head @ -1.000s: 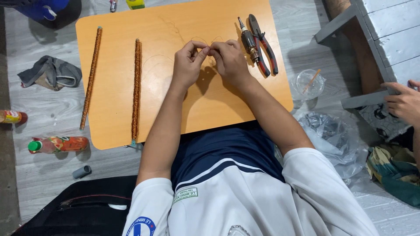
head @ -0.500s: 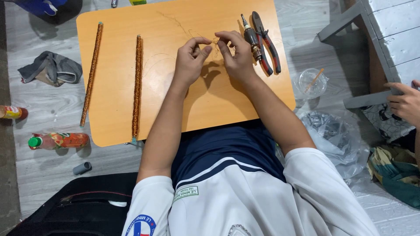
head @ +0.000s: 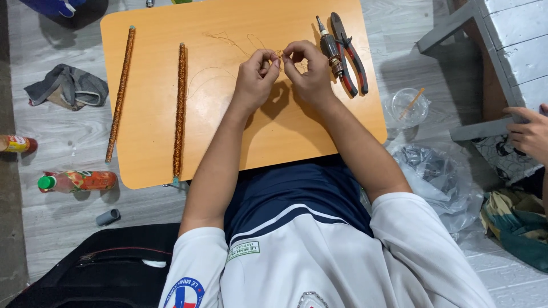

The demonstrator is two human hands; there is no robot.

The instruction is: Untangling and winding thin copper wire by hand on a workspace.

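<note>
My left hand [head: 256, 76] and my right hand [head: 309, 71] meet over an orange tabletop [head: 228, 131], fingertips pinched together on a thin copper-coloured wire [head: 228, 41] that trails in loose loops toward the far left. Two long rods wound with copper wire lie to the left: one [head: 180, 111] near the middle, the other [head: 120, 94] close to the table's left edge. Just right of my right hand lie a screwdriver [head: 331, 48] and red-handled pliers [head: 349, 54].
On the grey floor sit a crumpled grey cloth [head: 67, 85], two bottles [head: 77, 181] at left, a clear plastic cup with a straw [head: 408, 106], plastic bags [head: 439, 174] and a black bag [head: 108, 268]. Another person's hand [head: 528, 134] rests at the right edge near a grey wooden bench [head: 485, 68].
Both hands have stayed together on the wire, with small shifts of the fingers. The view has drifted slightly, so the table sits a little higher and to the right.
</note>
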